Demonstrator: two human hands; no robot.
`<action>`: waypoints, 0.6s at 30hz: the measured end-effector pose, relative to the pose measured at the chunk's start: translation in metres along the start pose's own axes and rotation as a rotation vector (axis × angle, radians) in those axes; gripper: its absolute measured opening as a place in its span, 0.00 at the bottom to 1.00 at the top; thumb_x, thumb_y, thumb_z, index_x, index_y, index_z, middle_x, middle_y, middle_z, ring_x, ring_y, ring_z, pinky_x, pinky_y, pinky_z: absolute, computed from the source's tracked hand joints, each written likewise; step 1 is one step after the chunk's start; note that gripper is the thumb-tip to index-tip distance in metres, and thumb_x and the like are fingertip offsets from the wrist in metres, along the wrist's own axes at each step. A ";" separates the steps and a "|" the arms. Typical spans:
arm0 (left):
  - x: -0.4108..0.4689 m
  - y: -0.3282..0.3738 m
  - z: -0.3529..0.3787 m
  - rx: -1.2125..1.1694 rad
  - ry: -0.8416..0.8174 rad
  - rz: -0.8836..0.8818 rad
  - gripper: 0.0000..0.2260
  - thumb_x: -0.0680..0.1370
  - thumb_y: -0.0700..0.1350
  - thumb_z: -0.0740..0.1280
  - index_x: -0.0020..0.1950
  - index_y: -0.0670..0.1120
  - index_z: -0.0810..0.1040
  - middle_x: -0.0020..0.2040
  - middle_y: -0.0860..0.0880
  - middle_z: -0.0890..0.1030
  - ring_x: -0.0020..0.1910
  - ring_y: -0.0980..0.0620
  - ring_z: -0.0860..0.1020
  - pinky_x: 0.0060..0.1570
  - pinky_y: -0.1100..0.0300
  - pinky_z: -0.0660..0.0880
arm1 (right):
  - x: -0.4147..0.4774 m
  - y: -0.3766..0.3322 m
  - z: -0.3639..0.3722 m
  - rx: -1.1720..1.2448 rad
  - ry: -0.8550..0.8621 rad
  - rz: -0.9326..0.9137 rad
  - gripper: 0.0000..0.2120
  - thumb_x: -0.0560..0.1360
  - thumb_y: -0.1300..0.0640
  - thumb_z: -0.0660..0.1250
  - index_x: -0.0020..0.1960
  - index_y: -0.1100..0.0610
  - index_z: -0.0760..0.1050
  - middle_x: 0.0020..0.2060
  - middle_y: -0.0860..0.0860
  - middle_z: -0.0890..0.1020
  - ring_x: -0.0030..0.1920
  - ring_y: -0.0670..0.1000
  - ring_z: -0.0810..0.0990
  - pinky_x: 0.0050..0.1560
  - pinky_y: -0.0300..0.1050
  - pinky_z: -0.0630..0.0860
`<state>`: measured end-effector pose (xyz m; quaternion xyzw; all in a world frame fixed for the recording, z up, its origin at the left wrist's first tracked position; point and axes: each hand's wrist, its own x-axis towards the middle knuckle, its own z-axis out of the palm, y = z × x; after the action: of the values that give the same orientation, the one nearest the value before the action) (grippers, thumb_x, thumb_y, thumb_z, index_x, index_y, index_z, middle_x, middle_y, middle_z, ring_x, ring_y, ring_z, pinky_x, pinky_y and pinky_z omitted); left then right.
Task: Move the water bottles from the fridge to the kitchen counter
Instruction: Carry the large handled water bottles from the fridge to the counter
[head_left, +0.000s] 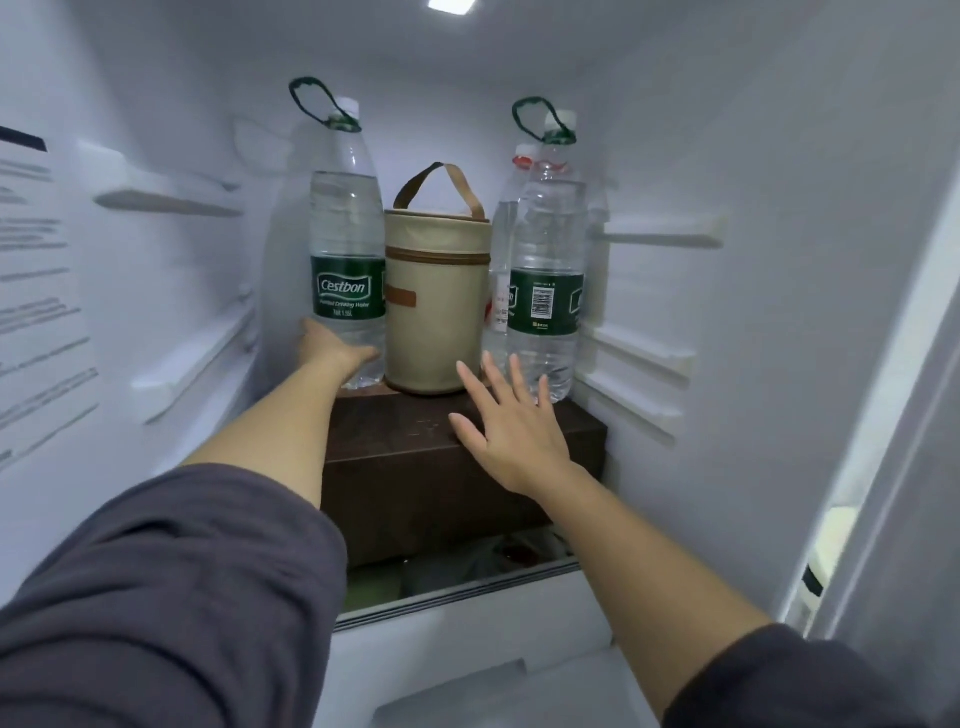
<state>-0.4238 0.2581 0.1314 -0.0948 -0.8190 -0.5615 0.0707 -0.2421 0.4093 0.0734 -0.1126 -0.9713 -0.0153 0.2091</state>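
Inside the open fridge, three clear water bottles stand on a dark brown box. The left bottle has a green label and a green carry loop at its neck. My left hand wraps round its lower part from the left; the fingers are hidden behind it. A second green-label bottle stands at the right, with a red-capped bottle partly hidden behind it. My right hand hovers with fingers spread just in front of the right bottle's base, above the box, holding nothing.
A beige cylindrical zip bag with a brown handle stands between the bottles. White fridge walls with shelf rails close in on both sides. A glass shelf edge lies below the box, and the door frame runs down the right.
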 end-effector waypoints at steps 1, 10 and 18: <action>0.003 -0.001 0.002 -0.022 -0.010 -0.001 0.43 0.68 0.44 0.78 0.75 0.40 0.56 0.71 0.39 0.67 0.70 0.40 0.67 0.68 0.49 0.66 | 0.000 0.000 0.001 0.000 0.004 0.000 0.30 0.81 0.35 0.43 0.79 0.41 0.38 0.80 0.49 0.41 0.79 0.56 0.34 0.77 0.65 0.37; -0.001 -0.005 0.005 0.009 0.055 0.035 0.39 0.66 0.47 0.80 0.69 0.41 0.61 0.67 0.40 0.71 0.65 0.39 0.72 0.62 0.47 0.71 | 0.002 0.003 0.004 0.034 0.028 0.002 0.31 0.81 0.35 0.44 0.79 0.42 0.38 0.81 0.49 0.42 0.79 0.55 0.36 0.77 0.64 0.39; -0.047 -0.003 -0.013 0.125 0.070 0.052 0.40 0.65 0.52 0.79 0.69 0.42 0.61 0.66 0.41 0.72 0.64 0.40 0.73 0.58 0.48 0.73 | -0.001 0.002 0.002 0.048 0.026 0.003 0.31 0.82 0.36 0.44 0.80 0.42 0.39 0.81 0.50 0.43 0.79 0.56 0.36 0.77 0.63 0.38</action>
<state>-0.3784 0.2413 0.1226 -0.0916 -0.8468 -0.5100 0.1198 -0.2420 0.4115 0.0712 -0.1090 -0.9683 0.0067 0.2246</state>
